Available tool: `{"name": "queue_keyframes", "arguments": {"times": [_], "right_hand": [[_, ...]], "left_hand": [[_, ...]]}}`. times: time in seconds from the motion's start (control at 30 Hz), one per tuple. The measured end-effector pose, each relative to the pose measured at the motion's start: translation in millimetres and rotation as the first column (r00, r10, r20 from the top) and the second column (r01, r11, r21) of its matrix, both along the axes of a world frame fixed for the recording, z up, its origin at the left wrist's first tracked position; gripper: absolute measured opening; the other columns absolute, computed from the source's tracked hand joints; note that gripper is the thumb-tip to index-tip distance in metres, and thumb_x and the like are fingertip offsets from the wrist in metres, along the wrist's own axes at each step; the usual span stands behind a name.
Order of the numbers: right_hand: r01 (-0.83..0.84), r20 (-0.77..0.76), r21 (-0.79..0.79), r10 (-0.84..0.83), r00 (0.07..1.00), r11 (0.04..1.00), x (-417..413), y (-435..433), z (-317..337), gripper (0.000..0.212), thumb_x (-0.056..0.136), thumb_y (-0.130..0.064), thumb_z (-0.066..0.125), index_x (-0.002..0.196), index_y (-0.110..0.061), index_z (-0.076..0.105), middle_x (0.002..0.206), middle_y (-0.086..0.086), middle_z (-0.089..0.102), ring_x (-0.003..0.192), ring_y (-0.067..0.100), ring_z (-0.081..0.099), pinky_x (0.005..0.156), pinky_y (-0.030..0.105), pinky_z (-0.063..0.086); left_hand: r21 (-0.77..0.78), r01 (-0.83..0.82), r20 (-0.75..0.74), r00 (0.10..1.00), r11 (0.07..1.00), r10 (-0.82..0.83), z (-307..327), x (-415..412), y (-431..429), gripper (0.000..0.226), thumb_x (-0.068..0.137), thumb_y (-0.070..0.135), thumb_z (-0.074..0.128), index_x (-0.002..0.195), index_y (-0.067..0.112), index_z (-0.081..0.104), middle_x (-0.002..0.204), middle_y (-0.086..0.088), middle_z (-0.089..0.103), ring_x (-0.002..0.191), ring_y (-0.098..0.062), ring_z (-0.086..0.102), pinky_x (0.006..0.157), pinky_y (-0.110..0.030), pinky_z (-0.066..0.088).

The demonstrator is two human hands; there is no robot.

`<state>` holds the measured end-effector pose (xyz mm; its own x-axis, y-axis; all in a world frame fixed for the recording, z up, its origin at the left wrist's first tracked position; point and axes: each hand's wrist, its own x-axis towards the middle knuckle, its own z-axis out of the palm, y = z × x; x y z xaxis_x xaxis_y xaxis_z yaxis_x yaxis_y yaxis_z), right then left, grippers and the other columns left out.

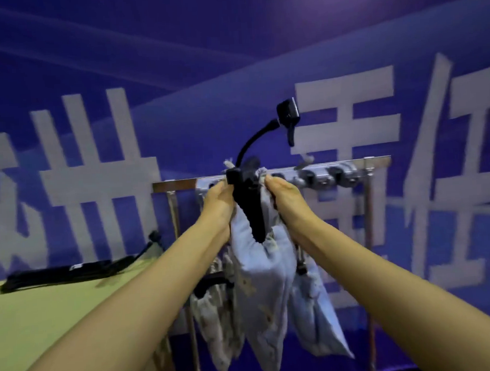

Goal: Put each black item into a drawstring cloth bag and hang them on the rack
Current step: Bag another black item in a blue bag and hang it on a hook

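As both arms reached up toward the rack (pixel 377 160), a person's left hand (pixel 220 199) and right hand (pixel 284 194) each pinched one side of the gathered mouth of a pale blue drawstring bag (pixel 260 283). They held it just in front of the row of metal hooks (pixel 340 177). A black gooseneck holder (pixel 251 213) sat only partly inside, with its body showing in the open neck and its bent stem and head rising well above the cloth. Two filled bags (pixel 216 314) hung from the rack behind, one on either side of the bag in hand. Another black item (pixel 58 273) lay on the green table (pixel 46 323), not yet bagged. The risk from here appeared to lie in that open neck. With so much of the holder sticking out, the cord might not draw tight, and the top-heavy stem could tip the bag or slide out once it hung from a hook. The stem could also snag a neighbouring hook. Whether either hand held a cord loop could not be made out.
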<state>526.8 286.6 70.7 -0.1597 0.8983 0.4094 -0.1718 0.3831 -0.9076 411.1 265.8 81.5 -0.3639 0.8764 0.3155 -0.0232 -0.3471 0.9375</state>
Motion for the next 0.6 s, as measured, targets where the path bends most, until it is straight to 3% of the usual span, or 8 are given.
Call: {"name": "queue_keyframes", "arguments": {"times": [0.13,0.23,0.3,0.4,0.47,0.6], "right_hand": [[0.028,0.0,0.044,-0.028,1.0,0.999,62,13,-8,0.032,0.096,-0.021,0.049,0.066,-0.017,0.058,0.065,0.0,0.063,0.071,0.019,0.056,0.07,0.032,0.044],[-0.013,-0.035,0.066,0.015,0.999,0.998,90,13,-8,0.014,0.094,-0.017,0.052,0.085,-0.008,0.058,0.079,0.015,0.053,0.078,0.024,0.05,0.066,0.031,0.041],[0.026,-0.013,0.114,-0.025,1.0,0.993,110,16,-8,0.011,0.092,-0.017,0.055,0.09,-0.006,0.058,0.074,0.013,0.051,0.071,0.019,0.051,0.06,0.027,0.041],[0.155,0.013,0.17,-0.159,0.987,0.973,130,24,-7,0.026,0.092,-0.001,0.05,0.066,-0.003,0.047,0.048,-0.009,0.049,0.046,0.0,0.044,0.048,0.018,0.036],[0.166,0.06,0.18,-0.179,0.982,0.97,133,26,-11,0.042,0.093,0.005,0.045,0.054,-0.009,0.04,0.034,-0.01,0.047,0.036,-0.003,0.044,0.043,0.01,0.036],[0.24,-0.022,0.217,-0.241,0.97,0.946,139,42,-35,0.033,0.09,-0.008,0.059,0.061,-0.012,0.046,0.044,-0.011,0.049,0.043,0.0,0.046,0.046,0.013,0.04]], "left_hand": [[-0.116,0.246,0.005,0.969,0.962,-0.247,-11,50,28,0.027,0.089,0.034,0.053,0.092,0.011,0.067,0.087,-0.012,0.068,0.084,-0.025,0.062,0.081,-0.034,0.047],[-0.107,0.34,0.052,0.94,0.934,-0.337,-13,84,40,0.027,0.093,0.032,0.051,0.08,0.014,0.065,0.062,-0.002,0.069,0.058,-0.014,0.066,0.058,-0.019,0.051],[-0.087,0.416,0.09,0.908,0.905,-0.409,-12,107,45,0.027,0.097,0.029,0.047,0.077,0.017,0.06,0.056,0.001,0.066,0.052,-0.011,0.064,0.051,-0.018,0.05],[-0.047,0.366,0.112,0.927,0.93,-0.359,-16,129,56,0.031,0.101,0.027,0.036,0.08,0.018,0.058,0.061,0.001,0.065,0.057,-0.011,0.062,0.057,-0.023,0.05],[-0.068,0.325,0.135,0.94,0.943,-0.314,-21,139,62,0.035,0.101,0.029,0.036,0.085,0.015,0.063,0.067,-0.003,0.069,0.064,-0.016,0.066,0.065,-0.028,0.053],[-0.104,0.278,0.153,0.953,0.955,-0.261,-29,156,78,0.04,0.1,0.036,0.035,0.088,0.017,0.067,0.087,-0.012,0.071,0.087,-0.027,0.068,0.089,-0.044,0.054]]}}
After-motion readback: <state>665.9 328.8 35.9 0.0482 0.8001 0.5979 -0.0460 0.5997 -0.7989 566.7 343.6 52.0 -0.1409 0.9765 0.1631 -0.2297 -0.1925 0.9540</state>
